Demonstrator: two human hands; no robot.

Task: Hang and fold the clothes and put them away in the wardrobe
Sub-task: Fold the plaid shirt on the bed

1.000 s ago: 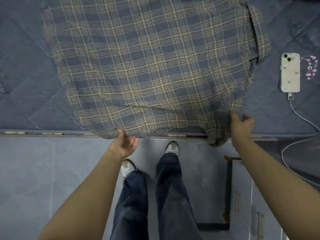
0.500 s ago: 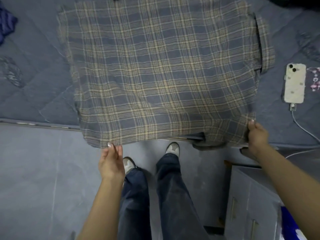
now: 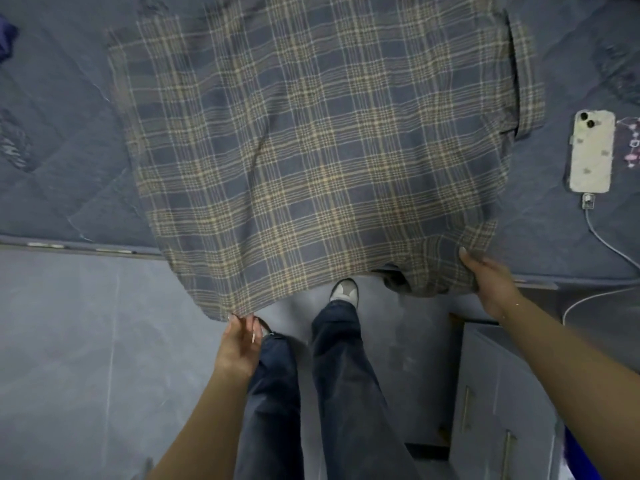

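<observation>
A: Where's the garment?
B: Plaid shirt (image 3: 322, 150), blue-grey with tan lines, spread flat across the dark quilted bed (image 3: 62, 140). Near hem hangs past the bed's near edge, over the grey floor (image 3: 86, 341).

A: Left hand?
B: Left hand (image 3: 240, 344) pinches the near-left corner of the hem, fingertips curled on the cloth, out over the floor.

A: Right hand?
B: Right hand (image 3: 490, 282) grips the near-right part of the hem at the bed edge; thumb on top, fabric bunched beneath. The other fingers are hidden by the cloth.

A: Anything else on the bed?
B: Phone (image 3: 591, 151) in a pale case, face down, right of the shirt and apart from it. White cable (image 3: 604, 242) plugged into its near end, trailing off to the right. Small pinkish charm (image 3: 632, 142) just right of the phone, blurred.

A: Floor side?
B: The person's legs in dark jeans (image 3: 346, 375), one light shoe (image 3: 344, 292) visible under the hem. Grey cabinet (image 3: 502, 403) with bar handles at near right.
</observation>
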